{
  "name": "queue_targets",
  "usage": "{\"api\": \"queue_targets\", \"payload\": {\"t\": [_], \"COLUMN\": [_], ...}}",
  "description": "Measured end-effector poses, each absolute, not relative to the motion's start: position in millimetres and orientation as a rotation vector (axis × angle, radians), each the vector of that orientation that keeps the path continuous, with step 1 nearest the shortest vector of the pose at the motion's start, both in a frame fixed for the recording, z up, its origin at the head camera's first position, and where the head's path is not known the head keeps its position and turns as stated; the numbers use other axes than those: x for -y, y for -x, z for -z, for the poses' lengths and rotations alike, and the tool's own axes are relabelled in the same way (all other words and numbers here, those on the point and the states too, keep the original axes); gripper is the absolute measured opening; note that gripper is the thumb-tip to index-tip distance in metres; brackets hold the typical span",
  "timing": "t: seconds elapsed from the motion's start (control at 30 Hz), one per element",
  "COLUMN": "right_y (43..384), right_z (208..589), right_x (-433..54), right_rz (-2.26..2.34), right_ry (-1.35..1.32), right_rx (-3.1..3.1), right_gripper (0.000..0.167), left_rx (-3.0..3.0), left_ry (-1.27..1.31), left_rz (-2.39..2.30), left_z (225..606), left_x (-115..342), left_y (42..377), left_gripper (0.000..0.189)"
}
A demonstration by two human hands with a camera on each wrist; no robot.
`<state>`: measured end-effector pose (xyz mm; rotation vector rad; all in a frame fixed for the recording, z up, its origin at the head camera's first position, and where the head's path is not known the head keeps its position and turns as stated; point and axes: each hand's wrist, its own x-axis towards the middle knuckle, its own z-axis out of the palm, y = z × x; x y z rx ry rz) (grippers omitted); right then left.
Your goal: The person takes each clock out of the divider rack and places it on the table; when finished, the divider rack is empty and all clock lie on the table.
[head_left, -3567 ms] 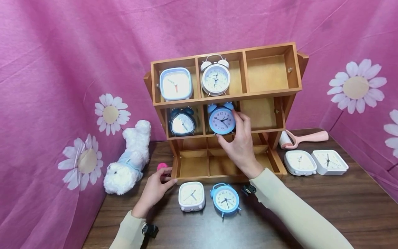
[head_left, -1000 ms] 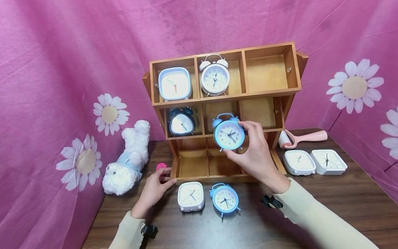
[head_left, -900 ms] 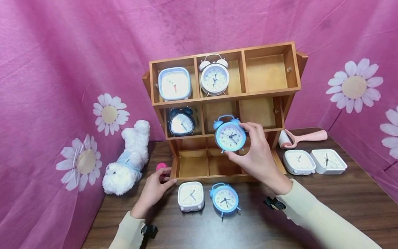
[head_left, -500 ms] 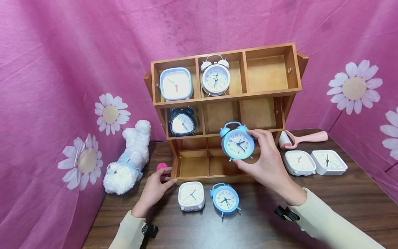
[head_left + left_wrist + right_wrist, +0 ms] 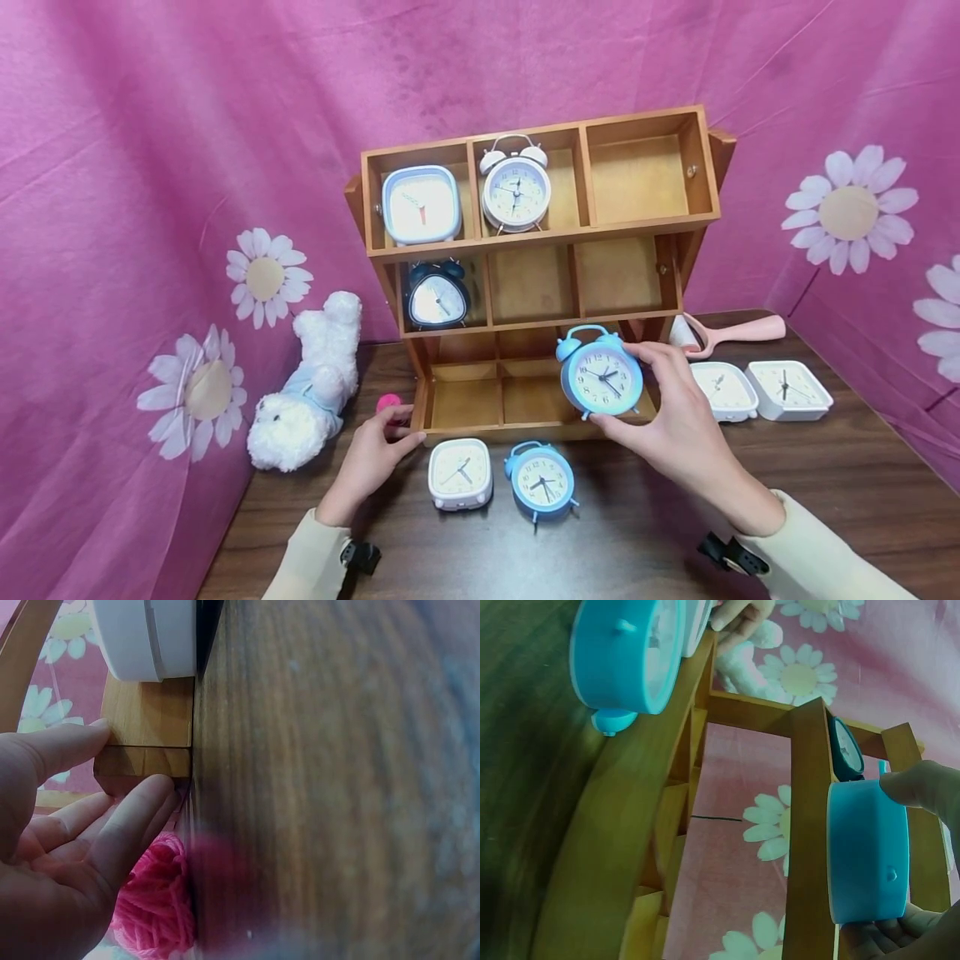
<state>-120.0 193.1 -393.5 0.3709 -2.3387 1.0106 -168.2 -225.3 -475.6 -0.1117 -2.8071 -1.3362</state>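
My right hand (image 5: 686, 433) grips a light blue twin-bell alarm clock (image 5: 602, 379) by its right side, thumb below and fingers above. It is held upright in front of the wooden shelf's (image 5: 517, 433) lowest tier; its plain back shows in the right wrist view. My left hand (image 5: 372, 458) touches the lower left corner of the shelf with thumb and fairly straight fingers; a ball of pink yarn (image 5: 157, 900) lies beside them. On the table stand a white square clock (image 5: 461, 473) and another blue twin-bell clock (image 5: 542, 482), in front of the shelf.
In the top tier stand a square clock (image 5: 422, 205) and a white twin-bell clock (image 5: 516, 193); below is a black clock (image 5: 437, 297). Right of the shelf lie two white clocks (image 5: 723, 390) and a pink-handled roller (image 5: 738, 331). A white plush toy (image 5: 307, 392) lies at left.
My right hand has taken the blue clock out of the middle-tier centre compartment and brought it forward, down and to the right. My left hand stays at the shelf's corner.
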Motion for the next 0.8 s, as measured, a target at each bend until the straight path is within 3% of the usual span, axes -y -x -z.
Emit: {"api": "queue_targets", "payload": {"t": [0.8], "right_y": [77], "right_z": [442], "right_x": [-215], "right_rz": [-0.977], "right_ry": [-0.271], "right_rx": [2.526], "right_gripper": [0.095], "left_rx": [2.821], "left_ry": [0.093], "left_rz": [1.325], "left_z": [473], "left_x": [225], "left_y": [167], "left_gripper": [0.045]}}
